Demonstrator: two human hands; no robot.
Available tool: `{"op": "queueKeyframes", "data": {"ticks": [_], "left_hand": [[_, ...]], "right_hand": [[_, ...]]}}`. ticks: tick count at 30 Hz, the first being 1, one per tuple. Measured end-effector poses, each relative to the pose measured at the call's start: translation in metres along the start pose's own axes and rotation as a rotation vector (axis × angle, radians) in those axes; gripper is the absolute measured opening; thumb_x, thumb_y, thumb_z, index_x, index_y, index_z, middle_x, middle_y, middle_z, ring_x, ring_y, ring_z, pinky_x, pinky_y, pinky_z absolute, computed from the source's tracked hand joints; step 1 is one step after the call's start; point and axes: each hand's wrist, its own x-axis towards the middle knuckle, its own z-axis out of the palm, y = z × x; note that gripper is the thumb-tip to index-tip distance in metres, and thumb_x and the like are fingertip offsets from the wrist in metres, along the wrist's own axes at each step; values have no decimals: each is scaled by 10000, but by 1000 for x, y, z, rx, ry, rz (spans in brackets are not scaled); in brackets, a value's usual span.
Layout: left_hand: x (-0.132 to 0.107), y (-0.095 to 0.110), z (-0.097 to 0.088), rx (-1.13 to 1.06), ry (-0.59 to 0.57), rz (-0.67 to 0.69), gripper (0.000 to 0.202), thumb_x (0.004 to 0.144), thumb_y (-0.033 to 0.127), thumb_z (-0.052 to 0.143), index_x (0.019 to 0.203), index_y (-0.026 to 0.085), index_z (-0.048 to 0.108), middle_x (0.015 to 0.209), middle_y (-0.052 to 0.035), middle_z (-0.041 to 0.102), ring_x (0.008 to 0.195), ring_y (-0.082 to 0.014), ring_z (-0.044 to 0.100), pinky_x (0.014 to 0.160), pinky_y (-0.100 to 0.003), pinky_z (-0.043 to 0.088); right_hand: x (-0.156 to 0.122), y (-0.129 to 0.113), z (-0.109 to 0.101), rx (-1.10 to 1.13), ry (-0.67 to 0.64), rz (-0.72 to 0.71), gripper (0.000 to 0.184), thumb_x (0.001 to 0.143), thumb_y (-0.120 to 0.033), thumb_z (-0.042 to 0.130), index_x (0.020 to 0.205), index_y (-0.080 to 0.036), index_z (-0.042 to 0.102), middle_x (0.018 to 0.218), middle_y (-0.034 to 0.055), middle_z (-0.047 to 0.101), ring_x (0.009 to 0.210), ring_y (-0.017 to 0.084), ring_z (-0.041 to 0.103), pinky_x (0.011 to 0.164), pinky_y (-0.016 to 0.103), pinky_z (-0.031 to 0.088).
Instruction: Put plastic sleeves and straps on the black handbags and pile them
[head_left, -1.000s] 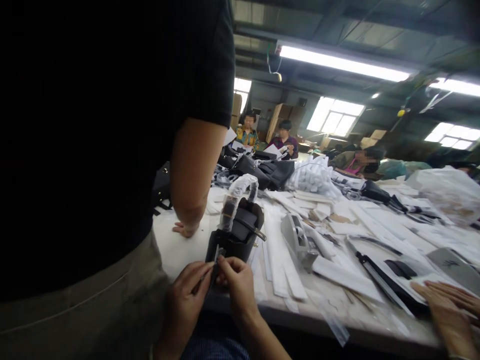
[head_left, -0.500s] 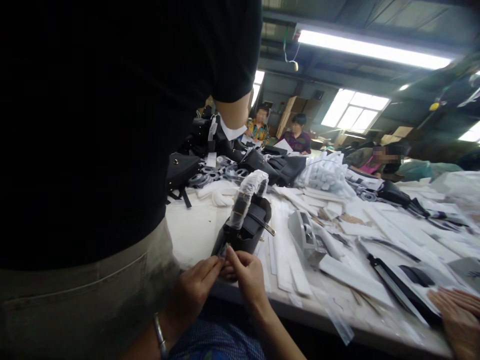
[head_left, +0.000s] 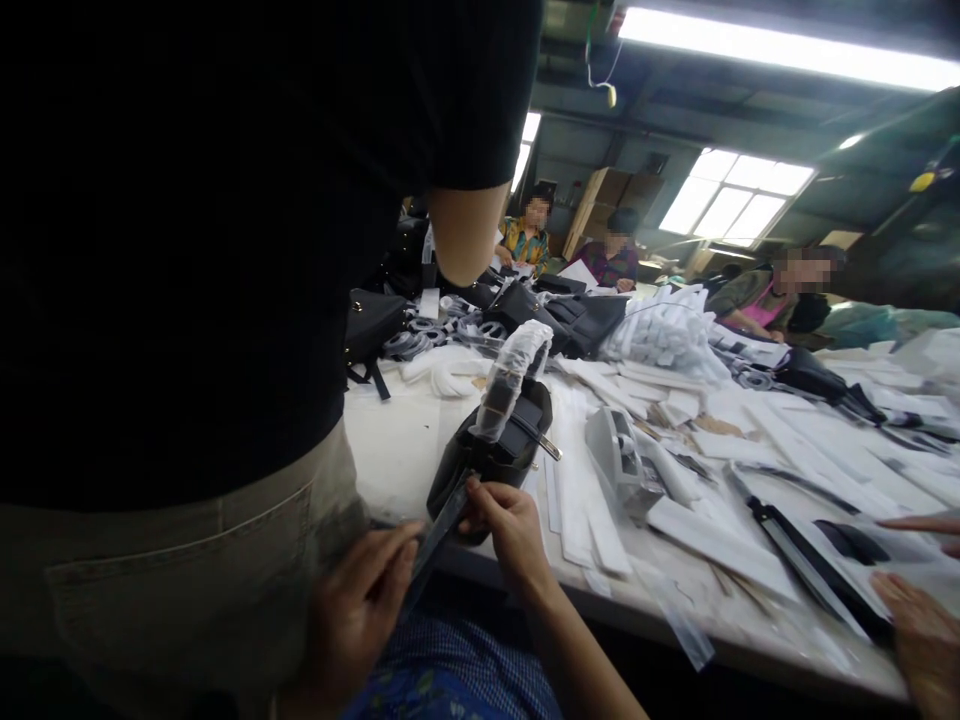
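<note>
A small black handbag (head_left: 491,450) stands on the white table (head_left: 390,450), its handle wrapped in clear plastic (head_left: 514,372). My right hand (head_left: 510,525) pinches the top end of a long dark strap (head_left: 439,535) right at the bag's near side. My left hand (head_left: 356,610) holds the strap's lower end, below the table edge. The strap runs slanted between both hands.
A person in a black shirt (head_left: 225,250) stands close at my left, filling half the view. A grey tape dispenser (head_left: 619,460), white paper strips (head_left: 585,500) and more black bags (head_left: 570,320) cover the table. Another person's hands (head_left: 919,620) rest at the right edge. Seated workers are beyond.
My hands have drawn apart, the left dropping down and toward me, stretching the strap out. The standing person's arm has lifted off the table. The view has tilted down and right.
</note>
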Motion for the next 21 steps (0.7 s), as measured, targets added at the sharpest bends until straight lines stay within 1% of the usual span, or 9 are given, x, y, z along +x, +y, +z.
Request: {"op": "queueKeyframes", "data": {"ticks": [2, 7, 10, 13, 15, 16, 18, 19, 21], "left_hand": [[13, 5, 0, -103, 18, -285, 231, 921, 320, 567, 1058, 202, 711, 1023, -68, 748, 935, -216, 709, 837, -269, 555], [37, 12, 24, -588, -278, -681, 383, 866, 488, 597, 1021, 154, 703, 904, -75, 745, 823, -217, 702, 707, -285, 570], [30, 11, 38, -668, -224, -796, 444, 744, 514, 727, 1012, 162, 688, 695, 3, 681, 574, -122, 605, 502, -185, 475], [24, 7, 46, -681, -143, -867, 549, 608, 535, 818, 995, 172, 676, 576, 62, 582, 487, -85, 504, 429, -157, 380], [24, 4, 49, -666, -113, -906, 598, 543, 548, 846, 984, 182, 674, 601, 60, 599, 512, -96, 523, 448, -168, 404], [24, 1, 50, -646, -98, -917, 616, 517, 557, 853, 977, 188, 675, 620, 56, 618, 516, -99, 529, 456, -173, 416], [24, -6, 52, -607, -70, -923, 637, 481, 574, 860, 959, 196, 678, 675, 44, 667, 529, -101, 543, 472, -172, 437], [24, -10, 53, -599, -63, -926, 647, 466, 582, 863, 952, 197, 678, 710, 35, 691, 553, -106, 562, 492, -170, 455], [22, -20, 57, -591, -62, -935, 669, 454, 601, 860, 956, 200, 674, 764, 22, 720, 596, -123, 598, 522, -171, 486]], "right_hand": [[2, 2, -2, -10, -13, -27, 474, 822, -555, 637, 657, -114, 697, 545, 43, 655, 472, 120, 593, 474, 201, 425], [3, 3, -1, -65, -12, -88, 467, 838, -538, 628, 639, -120, 689, 544, 34, 646, 472, 107, 581, 454, 182, 407], [1, 3, 1, -83, -37, -80, 488, 839, -560, 608, 626, -127, 681, 505, 16, 619, 435, 92, 549, 429, 172, 399], [3, 1, -14, -110, -154, -57, 496, 831, -586, 598, 656, -133, 701, 538, 20, 635, 444, 99, 559, 443, 187, 430], [6, -6, -44, -203, -91, -100, 485, 842, -585, 583, 702, -140, 716, 547, 20, 641, 455, 113, 572, 468, 208, 455], [8, -11, -66, -296, 29, -140, 476, 857, -578, 563, 731, -147, 721, 555, 20, 646, 472, 123, 585, 496, 221, 473], [12, -23, -121, -548, 399, -228, 451, 908, -533, 491, 802, -161, 723, 634, 35, 687, 589, 151, 640, 637, 253, 518], [16, -29, -150, -704, 581, -224, 413, 921, -503, 466, 905, -179, 721, 772, 47, 729, 737, 171, 675, 751, 270, 521], [25, -36, -206, -798, 701, -172, 364, 896, -439, 499, 1052, -177, 696, 1066, 92, 723, 1021, 227, 641, 918, 326, 464]]}}
